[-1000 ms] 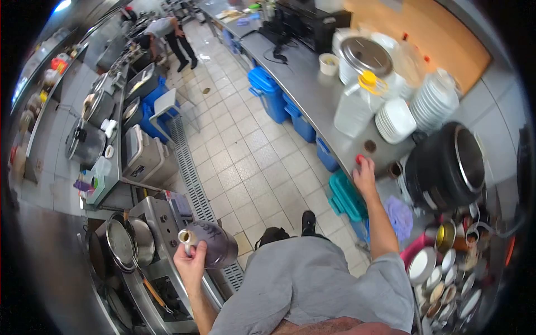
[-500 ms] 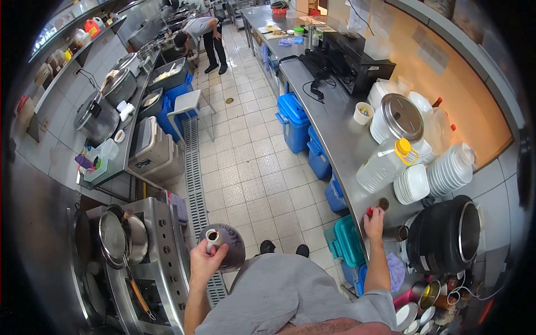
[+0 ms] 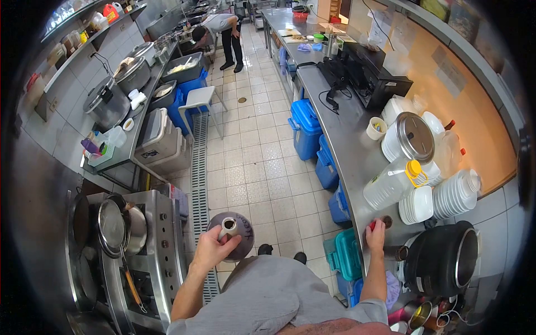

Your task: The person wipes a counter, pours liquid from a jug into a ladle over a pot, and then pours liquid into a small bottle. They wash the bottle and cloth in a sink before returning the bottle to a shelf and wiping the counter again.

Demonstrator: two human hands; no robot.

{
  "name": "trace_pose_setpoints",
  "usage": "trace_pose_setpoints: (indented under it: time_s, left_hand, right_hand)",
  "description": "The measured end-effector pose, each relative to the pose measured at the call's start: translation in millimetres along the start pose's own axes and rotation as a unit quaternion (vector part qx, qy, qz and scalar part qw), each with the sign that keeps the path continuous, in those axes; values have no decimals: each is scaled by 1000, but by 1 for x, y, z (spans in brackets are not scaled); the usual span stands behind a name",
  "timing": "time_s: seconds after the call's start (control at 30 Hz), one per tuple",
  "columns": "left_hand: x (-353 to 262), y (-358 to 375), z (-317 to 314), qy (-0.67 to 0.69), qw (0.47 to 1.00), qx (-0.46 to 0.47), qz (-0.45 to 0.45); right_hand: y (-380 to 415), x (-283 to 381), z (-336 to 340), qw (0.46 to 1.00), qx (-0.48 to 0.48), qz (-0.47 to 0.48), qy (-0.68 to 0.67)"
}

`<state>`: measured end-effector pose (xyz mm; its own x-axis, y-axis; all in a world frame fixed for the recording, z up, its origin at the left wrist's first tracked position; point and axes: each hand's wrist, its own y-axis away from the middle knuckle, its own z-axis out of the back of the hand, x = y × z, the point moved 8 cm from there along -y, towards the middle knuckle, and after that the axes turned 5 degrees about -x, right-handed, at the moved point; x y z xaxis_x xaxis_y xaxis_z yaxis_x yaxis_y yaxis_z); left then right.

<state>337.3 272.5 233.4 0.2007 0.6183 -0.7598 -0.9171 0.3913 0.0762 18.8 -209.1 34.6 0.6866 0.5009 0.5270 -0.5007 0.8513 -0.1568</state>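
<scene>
My left hand point(image 3: 214, 249) grips the neck of a large round jug point(image 3: 244, 237) with dark writing on its side. Its open mouth points up, and the jug hangs above the floor, left of my body. At the edge of the steel counter point(image 3: 357, 187), my right hand point(image 3: 376, 239) has its fingers closed around a small red object point(image 3: 372, 225), possibly a cap; most of it is hidden. Just beyond those fingertips is a small round brown-topped container point(image 3: 387, 221). A clear plastic bottle point(image 3: 385, 187) with a yellow cap stands farther back.
A black pot-like appliance point(image 3: 432, 259), stacked white bowls point(image 3: 455, 195) and a lidded steel pot point(image 3: 414, 137) occupy the right counter. Blue bins point(image 3: 306, 131) sit beneath it. A stove point(image 3: 162, 245) is at left; a stool point(image 3: 200, 97) and a bending person point(image 3: 223, 25) are farther ahead.
The view has shifted slightly. My left hand has brought the jug a little forward and to the right. My right hand stays at the counter edge with the red object.
</scene>
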Motion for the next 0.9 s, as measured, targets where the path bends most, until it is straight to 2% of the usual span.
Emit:
trace_pose_setpoints:
  time_s: [0.2, 0.23, 0.33, 0.37, 0.4, 0.43, 0.47, 0.5, 0.53, 0.6, 0.63, 0.7, 0.73, 0.8, 0.83, 0.9]
  left_hand:
    - [-14, -15, -10, -10, 1000, 27, -9]
    - [-17, -18, -16, 18, 999, 30, -42]
    - [-23, -25, -21, 39, 995, 15, -94]
    - [-28, -26, -26, 30, 992, 25, -123]
    - [-25, -31, -29, 33, 993, 8, -111]
    - [-24, -36, -39, 35, 992, 36, -118]
    - [-24, -39, -51, 37, 989, 67, -127]
    - [-24, -44, -56, 40, 990, 60, -123]
    - [-28, -47, -63, 39, 986, 72, -142]
    - [-32, -51, -80, 43, 977, 75, -196]
    - [-35, -53, -82, 47, 977, 72, -196]
    - [-45, -54, -90, 19, 971, 99, -218]
    - [-51, -53, -91, 27, 968, 100, -227]
    - [-59, -51, -91, 25, 966, 103, -237]
    - [-62, -52, -92, 20, 963, 105, -247]
    - [-62, -53, -91, 31, 960, 109, -255]
  right_hand:
    - [-9, 3, -2, 998, 61, 19, 23]
    - [-7, -4, -2, 998, 61, 23, 25]
    - [-20, 28, -13, 990, 67, 127, -9]
    - [-16, 54, -4, 980, 100, 23, -172]
    - [-7, 79, -2, 933, 132, -89, -324]
    - [-5, 110, 2, 933, 143, -77, -320]
    - [-4, 141, 3, 908, 164, -90, -375]
    - [-3, 169, 2, 879, 182, -104, -429]
    - [-4, 192, 2, 880, 186, -100, -426]
    - [-1, 254, 3, 866, 247, 32, -433]
    - [0, 275, 5, 868, 247, 35, -430]
    - [12, 337, 17, 862, 273, 203, -375]
    - [15, 355, 21, 863, 274, 204, -371]
    - [30, 390, 21, 857, 327, 269, -293]
    - [30, 399, 22, 859, 324, 269, -290]
    - [35, 416, 25, 855, 308, 342, -239]
